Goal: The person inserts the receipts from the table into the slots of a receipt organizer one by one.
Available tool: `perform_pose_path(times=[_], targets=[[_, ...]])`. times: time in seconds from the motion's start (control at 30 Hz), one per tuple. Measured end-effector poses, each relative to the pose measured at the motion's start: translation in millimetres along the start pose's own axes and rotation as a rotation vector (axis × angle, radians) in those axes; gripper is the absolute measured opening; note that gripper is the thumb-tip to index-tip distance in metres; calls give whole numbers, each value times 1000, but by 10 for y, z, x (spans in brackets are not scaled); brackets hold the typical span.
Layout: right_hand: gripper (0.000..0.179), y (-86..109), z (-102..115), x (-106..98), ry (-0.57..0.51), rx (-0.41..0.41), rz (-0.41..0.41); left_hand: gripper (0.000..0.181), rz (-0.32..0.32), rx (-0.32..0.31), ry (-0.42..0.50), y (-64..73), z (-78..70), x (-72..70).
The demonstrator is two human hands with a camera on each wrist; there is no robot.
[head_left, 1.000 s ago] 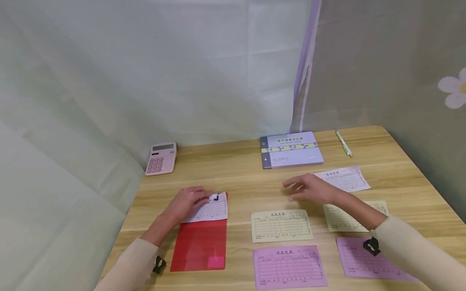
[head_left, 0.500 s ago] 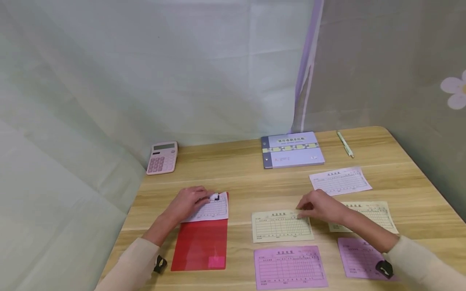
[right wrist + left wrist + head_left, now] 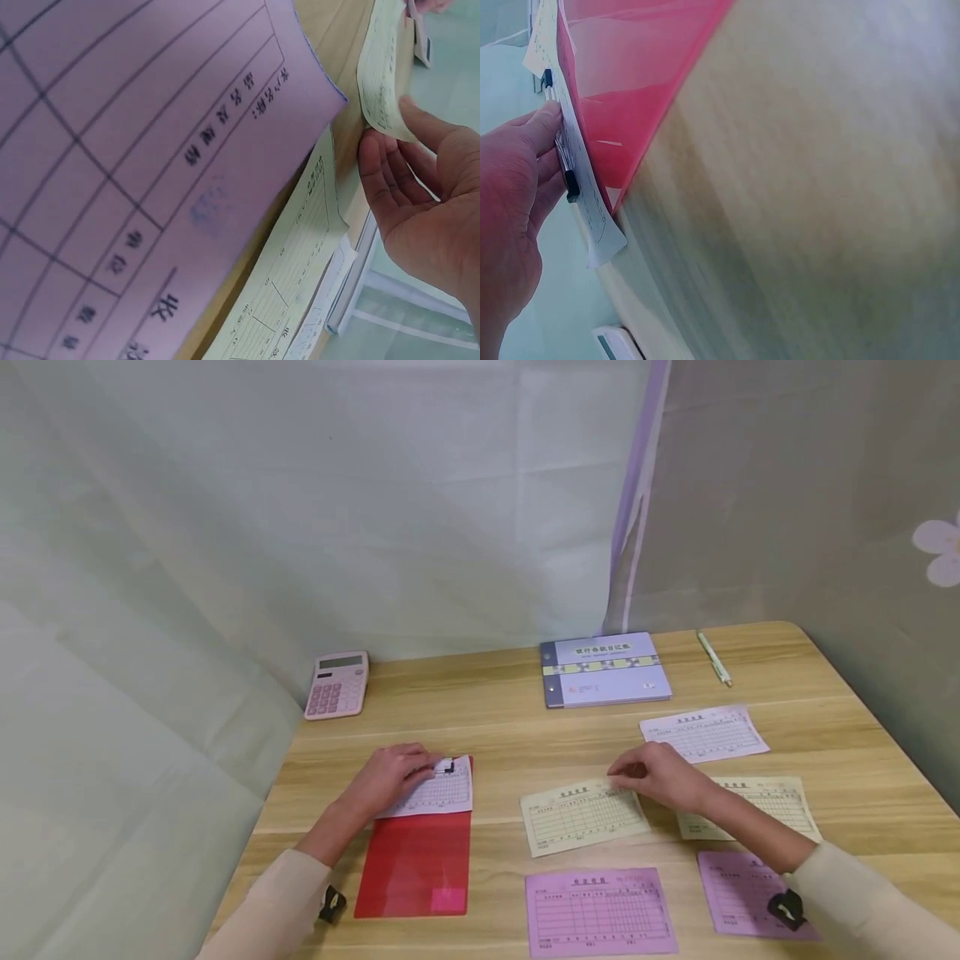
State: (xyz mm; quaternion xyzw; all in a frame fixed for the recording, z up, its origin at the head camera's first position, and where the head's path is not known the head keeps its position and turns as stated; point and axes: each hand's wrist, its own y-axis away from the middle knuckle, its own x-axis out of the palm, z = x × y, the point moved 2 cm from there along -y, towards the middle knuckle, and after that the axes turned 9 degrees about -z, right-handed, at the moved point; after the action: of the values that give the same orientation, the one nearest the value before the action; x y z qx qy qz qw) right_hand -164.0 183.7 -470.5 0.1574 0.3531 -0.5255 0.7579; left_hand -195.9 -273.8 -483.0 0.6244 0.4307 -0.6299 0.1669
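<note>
- A yellow slip (image 3: 585,817) is seen just below and right of the frame's centre, its long axis laid roughly left to right, with the right end tipped upward; its printed heading is set along the upper edge.
- Its upper-right corner is pinched between thumb and fingers by the right hand (image 3: 663,777); in the right wrist view the slip is bent at the grip.
- The metal clip (image 3: 450,767) of a red board (image 3: 416,860), lower left of centre, is gripped by the left hand (image 3: 393,772); a white slip is laid across the board's upper end (image 3: 442,793).
- A second yellow slip (image 3: 772,802), at lower right, is crossed by the right forearm (image 3: 757,829), and the pink slip below it (image 3: 738,897) is partly covered by the sleeve (image 3: 862,902).
- Another pink slip (image 3: 600,914) is placed below the pinched one.
- Counted on the tabletop (image 3: 465,702): two yellow slips, two pink, two white (one loose at right (image 3: 705,733)), one board, one ledger (image 3: 606,668), one pen (image 3: 715,658), one calculator (image 3: 337,687).
</note>
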Motion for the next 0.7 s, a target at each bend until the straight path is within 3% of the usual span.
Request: perform_pose_path(times=[0.37, 0.7], targets=[[8, -99, 11, -25, -74, 44, -26, 35, 6, -11, 4, 5, -10, -13], [13, -502, 356, 115, -354, 140, 60, 35, 0, -11, 3, -7, -44, -36]])
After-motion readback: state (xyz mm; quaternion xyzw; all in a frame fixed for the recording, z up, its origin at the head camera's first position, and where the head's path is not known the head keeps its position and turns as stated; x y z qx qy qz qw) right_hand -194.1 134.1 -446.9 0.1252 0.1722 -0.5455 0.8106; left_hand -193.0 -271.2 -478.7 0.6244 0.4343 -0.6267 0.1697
